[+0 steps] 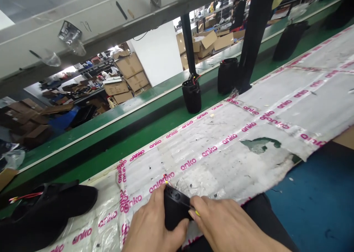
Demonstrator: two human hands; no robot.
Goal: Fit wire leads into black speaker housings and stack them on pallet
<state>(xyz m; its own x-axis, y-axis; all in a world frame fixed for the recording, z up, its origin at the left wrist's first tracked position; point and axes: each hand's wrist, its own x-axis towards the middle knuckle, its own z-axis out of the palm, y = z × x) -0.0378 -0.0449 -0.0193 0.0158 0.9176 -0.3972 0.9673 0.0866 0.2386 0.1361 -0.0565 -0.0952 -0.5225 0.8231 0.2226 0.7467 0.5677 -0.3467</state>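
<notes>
My left hand [156, 220] is wrapped round a black fabric-covered shell [175, 211] with a hard black plastic strip along its upper edge. Small red and yellow wire ends [166, 179] poke out at its far corner. My right hand [221, 219] is closed against the shell's right end. Something small with a yellow part [197, 212] shows between its fingers; its kind is mostly hidden. To the left, more black fabric-covered shells [74, 200] lie in a group, with red and yellow wires [26, 197] coming out of one.
White sheeting with pink "anko" tape [210, 151] covers the bench and is torn [261, 145] at right. Beyond runs a green conveyor [121, 137] carrying several black shells [191, 97]. A dark post [256, 38] and an overhead beam [91, 34] stand ahead. Cardboard boxes [128, 73] are piled behind.
</notes>
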